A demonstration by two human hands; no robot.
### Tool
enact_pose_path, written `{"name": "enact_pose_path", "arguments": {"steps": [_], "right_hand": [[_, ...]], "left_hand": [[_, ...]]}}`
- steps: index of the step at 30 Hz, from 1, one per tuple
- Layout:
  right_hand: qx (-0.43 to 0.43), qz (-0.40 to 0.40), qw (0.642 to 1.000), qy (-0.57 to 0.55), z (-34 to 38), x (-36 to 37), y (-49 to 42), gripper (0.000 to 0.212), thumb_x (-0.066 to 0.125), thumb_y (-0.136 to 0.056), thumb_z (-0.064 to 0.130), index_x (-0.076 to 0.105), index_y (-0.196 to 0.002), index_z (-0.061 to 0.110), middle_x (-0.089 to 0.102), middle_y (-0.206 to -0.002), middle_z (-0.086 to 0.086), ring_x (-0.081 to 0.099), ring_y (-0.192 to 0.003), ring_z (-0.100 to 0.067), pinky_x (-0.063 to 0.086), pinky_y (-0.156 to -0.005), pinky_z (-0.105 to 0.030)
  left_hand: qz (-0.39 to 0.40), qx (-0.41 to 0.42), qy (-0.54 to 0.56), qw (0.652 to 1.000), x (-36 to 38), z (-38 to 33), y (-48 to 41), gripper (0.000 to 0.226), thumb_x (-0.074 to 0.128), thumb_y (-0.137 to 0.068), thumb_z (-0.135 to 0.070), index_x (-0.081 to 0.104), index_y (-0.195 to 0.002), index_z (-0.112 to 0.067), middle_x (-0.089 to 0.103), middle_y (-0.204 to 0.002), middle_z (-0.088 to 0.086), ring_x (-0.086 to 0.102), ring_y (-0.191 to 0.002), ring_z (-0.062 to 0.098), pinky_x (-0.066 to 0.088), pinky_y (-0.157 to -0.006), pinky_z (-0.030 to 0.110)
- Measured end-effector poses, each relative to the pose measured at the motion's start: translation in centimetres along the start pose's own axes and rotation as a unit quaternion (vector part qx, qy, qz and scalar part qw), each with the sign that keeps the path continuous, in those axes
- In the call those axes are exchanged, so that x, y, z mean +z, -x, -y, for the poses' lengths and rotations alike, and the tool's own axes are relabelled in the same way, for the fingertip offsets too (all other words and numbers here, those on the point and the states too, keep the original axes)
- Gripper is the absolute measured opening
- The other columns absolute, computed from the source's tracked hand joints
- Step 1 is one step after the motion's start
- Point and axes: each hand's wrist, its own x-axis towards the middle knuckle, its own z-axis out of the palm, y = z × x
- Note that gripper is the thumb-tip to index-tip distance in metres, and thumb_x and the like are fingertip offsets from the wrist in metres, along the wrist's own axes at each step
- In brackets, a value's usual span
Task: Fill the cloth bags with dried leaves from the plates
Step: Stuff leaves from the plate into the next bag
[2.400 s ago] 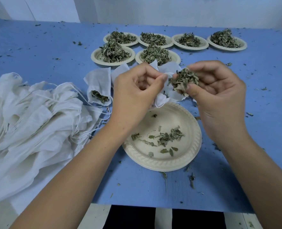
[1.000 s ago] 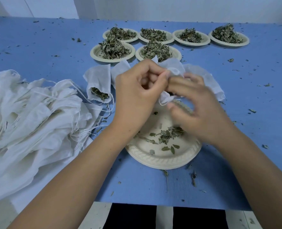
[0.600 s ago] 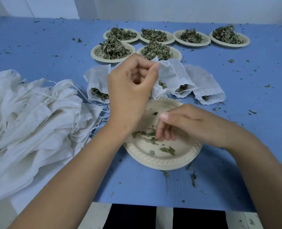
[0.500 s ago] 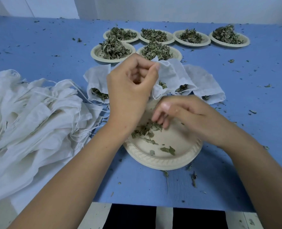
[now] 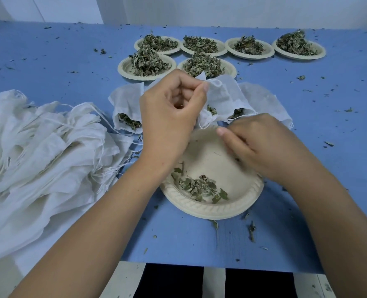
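Observation:
My left hand [image 5: 171,117] pinches the rim of a white cloth bag [image 5: 223,95] and holds it up above the far edge of a cream plate [image 5: 210,211]. Dried leaves show in the bag's mouth. A small heap of dried leaves [image 5: 197,186] lies on the near side of the plate. My right hand [image 5: 262,145] hovers palm down over the plate's right part, just below the bag, with its fingers curled under. A bit of leaf peeks out from beneath them.
Several plates heaped with dried leaves [image 5: 147,63] stand at the back of the blue table [image 5: 199,239]. Cloth bags with leaves lie on the left [image 5: 126,108] and right [image 5: 262,100] of the held one. A big pile of empty bags [image 5: 38,151] fills the left side.
My right hand put its leaves into the bag, dropped to the plate and raked the leaves together. It now sits further right and higher. The left hand kept its hold.

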Motion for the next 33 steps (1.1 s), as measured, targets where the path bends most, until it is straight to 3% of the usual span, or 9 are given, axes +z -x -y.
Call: {"name": "enact_pose_path", "arguments": {"steps": [2, 6, 10, 13, 16, 22, 25, 29, 33], "right_hand": [[-0.020, 0.052, 0.998, -0.015, 0.4, 0.3, 0.3, 0.058, 0.026, -0.091, 0.051, 0.040, -0.049, 0.013, 0.040, -0.043, 0.000, 0.040, -0.041, -0.015, 0.034, -0.050, -0.030], [0.037, 0.076, 0.939, -0.333, 0.3, 0.5, 0.8, 0.059, 0.042, -0.097, 0.048, 0.063, -0.058, 0.009, 0.063, -0.051, -0.005, 0.059, -0.042, -0.016, 0.048, -0.047, -0.022], [0.064, 0.120, 0.942, -0.308, -0.1, 0.3, 0.6, 0.057, 0.043, -0.097, 0.043, 0.066, -0.058, 0.009, 0.064, -0.051, -0.005, 0.060, -0.045, -0.015, 0.049, -0.051, -0.023], [0.045, 0.238, 0.886, -0.396, 1.1, 0.3, 0.8, 0.042, 0.049, -0.099, 0.029, 0.071, -0.076, 0.001, 0.071, -0.069, -0.010, 0.063, -0.058, -0.017, 0.052, -0.059, -0.023], [0.050, 0.187, 0.874, -0.446, 1.0, -0.2, 0.7, 0.036, 0.049, -0.098, 0.017, 0.067, -0.075, -0.006, 0.070, -0.070, -0.017, 0.063, -0.056, -0.022, 0.054, -0.056, -0.025], [-0.003, 0.290, 0.860, -0.420, 1.6, -0.1, 1.0, 0.023, 0.051, -0.097, 0.007, 0.070, -0.091, -0.003, 0.073, -0.087, -0.009, 0.069, -0.078, -0.016, 0.055, -0.077, -0.021], [0.005, 0.202, 0.882, -0.425, 1.8, 0.3, 0.7, 0.012, 0.064, -0.086, -0.002, 0.068, -0.097, -0.001, 0.070, -0.096, -0.009, 0.067, -0.087, -0.021, 0.055, -0.086, -0.031], [-0.026, 0.174, 0.952, -0.252, 1.4, 0.4, 0.4, 0.046, 0.081, -0.073, 0.017, 0.061, -0.114, 0.025, 0.053, -0.117, 0.013, 0.053, -0.097, -0.009, 0.046, -0.089, -0.022], [-0.060, 0.220, 0.954, -0.194, 2.5, 1.1, 0.0, 0.060, 0.082, -0.072, 0.021, 0.055, -0.126, 0.030, 0.048, -0.123, 0.017, 0.044, -0.097, 0.007, 0.040, -0.088, -0.015]], "left_hand": [[0.003, -0.001, -0.001, 1.000, 0.1, 0.0, 0.1, 0.018, 0.066, -0.092, -0.007, 0.061, -0.077, -0.017, 0.056, -0.057, -0.002, 0.049, -0.043, 0.006, 0.041, -0.046, 0.021], [-0.007, -0.008, 0.001, 1.000, -0.1, 0.0, 0.0, 0.016, 0.066, -0.092, -0.008, 0.061, -0.077, -0.013, 0.054, -0.057, -0.002, 0.049, -0.042, 0.007, 0.040, -0.046, 0.020], [-0.008, -0.007, -0.001, 1.000, -0.1, -0.1, 0.0, 0.015, 0.065, -0.092, -0.009, 0.061, -0.078, -0.010, 0.054, -0.057, -0.001, 0.048, -0.042, 0.006, 0.040, -0.046, 0.019], [-0.008, -0.010, 0.000, 1.000, -0.1, -0.1, 0.0, 0.017, 0.065, -0.092, -0.008, 0.061, -0.077, -0.013, 0.054, -0.057, -0.002, 0.048, -0.043, 0.007, 0.041, -0.047, 0.020], [-0.014, -0.009, 0.001, 1.000, -0.1, -0.1, 0.0, 0.015, 0.065, -0.092, -0.008, 0.061, -0.078, -0.010, 0.054, -0.057, -0.002, 0.048, -0.042, 0.006, 0.041, -0.046, 0.020], [-0.013, -0.002, -0.005, 1.000, -0.2, 0.0, -0.1, 0.017, 0.065, -0.092, -0.009, 0.061, -0.077, -0.016, 0.054, -0.057, -0.004, 0.048, -0.045, 0.008, 0.041, -0.047, 0.022], [-0.019, 0.002, -0.009, 1.000, -0.2, -0.1, -0.2, 0.018, 0.065, -0.092, -0.009, 0.061, -0.076, -0.017, 0.055, -0.057, -0.006, 0.048, -0.044, 0.006, 0.041, -0.047, 0.022], [-0.027, 0.003, -0.008, 1.000, -0.3, -0.1, -0.3, 0.018, 0.065, -0.092, -0.010, 0.061, -0.077, -0.018, 0.056, -0.059, -0.005, 0.048, -0.047, 0.008, 0.042, -0.048, 0.023], [-0.021, 0.003, -0.006, 1.000, -0.2, -0.2, -0.3, 0.016, 0.064, -0.093, -0.009, 0.061, -0.078, -0.013, 0.055, -0.059, -0.002, 0.048, -0.045, 0.010, 0.041, -0.047, 0.023]]}}
